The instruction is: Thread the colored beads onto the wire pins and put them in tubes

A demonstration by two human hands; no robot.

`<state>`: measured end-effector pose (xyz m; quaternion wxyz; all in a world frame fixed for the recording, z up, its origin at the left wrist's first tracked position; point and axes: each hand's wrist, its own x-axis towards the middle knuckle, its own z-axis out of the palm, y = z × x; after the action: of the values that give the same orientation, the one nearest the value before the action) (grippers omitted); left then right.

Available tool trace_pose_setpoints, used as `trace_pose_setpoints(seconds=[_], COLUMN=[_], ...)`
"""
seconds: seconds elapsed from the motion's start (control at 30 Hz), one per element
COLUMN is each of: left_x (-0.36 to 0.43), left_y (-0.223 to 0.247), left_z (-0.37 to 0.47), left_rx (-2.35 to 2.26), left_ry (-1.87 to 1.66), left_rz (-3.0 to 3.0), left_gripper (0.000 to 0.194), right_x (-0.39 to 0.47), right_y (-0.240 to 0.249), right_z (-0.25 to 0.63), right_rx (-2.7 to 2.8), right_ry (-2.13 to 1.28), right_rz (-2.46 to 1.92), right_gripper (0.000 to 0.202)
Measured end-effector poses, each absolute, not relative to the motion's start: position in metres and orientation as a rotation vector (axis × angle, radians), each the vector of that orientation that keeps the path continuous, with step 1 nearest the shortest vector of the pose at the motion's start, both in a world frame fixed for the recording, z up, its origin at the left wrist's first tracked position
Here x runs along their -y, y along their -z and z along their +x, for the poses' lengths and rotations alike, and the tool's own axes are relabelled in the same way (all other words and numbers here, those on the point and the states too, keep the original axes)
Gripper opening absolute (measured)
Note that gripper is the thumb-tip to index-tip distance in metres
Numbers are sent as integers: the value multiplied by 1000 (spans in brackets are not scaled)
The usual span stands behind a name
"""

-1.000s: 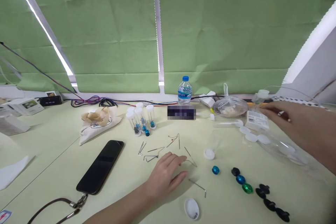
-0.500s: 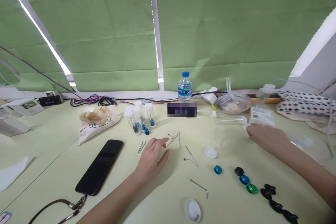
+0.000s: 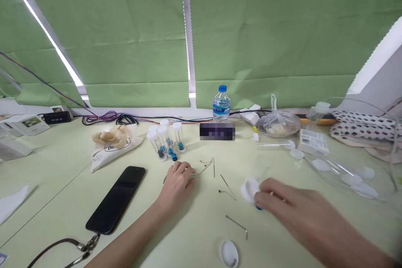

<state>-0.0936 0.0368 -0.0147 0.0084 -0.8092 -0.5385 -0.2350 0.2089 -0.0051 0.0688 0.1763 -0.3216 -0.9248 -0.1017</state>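
Observation:
My right hand (image 3: 290, 207), smeared by motion, has its thumb and fingers closed at a white cap (image 3: 250, 189). A faint clear tube (image 3: 262, 166) is just behind the cap. Under the fingertips a bit of a blue piece (image 3: 258, 207) shows. My left hand (image 3: 178, 182) lies on the table with its fingers loosely bent and nothing visible in them. It partly covers a bent metal key (image 3: 165, 177). Thin bent wires (image 3: 214, 167) lie just right of it. Nearer me are another bent wire (image 3: 228, 187), an L-shaped hex key (image 3: 238, 222) and a loose white cap (image 3: 229, 253).
Capped clear tubes (image 3: 165, 136) with blue and dark pieces stand behind my left hand. A phone (image 3: 116, 199) and a cloth bag (image 3: 117, 144) lie left. A water bottle (image 3: 221, 104) stands at the back. At right are clear tubes (image 3: 339, 167) and a white box (image 3: 313, 141).
My right hand has come from the caps at the right toward the middle, over the blue and black pieces. My left hand has drawn slightly left, its fingers closer together.

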Motion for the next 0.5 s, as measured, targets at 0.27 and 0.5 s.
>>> trace_pose_setpoints(seconds=[0.27, 0.5], left_x=[-42, -39], left_y=[17, 11], left_z=[-99, -98], left_rx=[1710, 1620], left_ry=[650, 732], left_rz=[-2457, -2499], left_gripper=[16, 23], right_x=[0, -5], right_y=[-17, -32], right_z=[185, 194], right_rx=[2869, 2797], right_ry=[360, 348], right_rz=[-836, -891], right_gripper=[32, 36])
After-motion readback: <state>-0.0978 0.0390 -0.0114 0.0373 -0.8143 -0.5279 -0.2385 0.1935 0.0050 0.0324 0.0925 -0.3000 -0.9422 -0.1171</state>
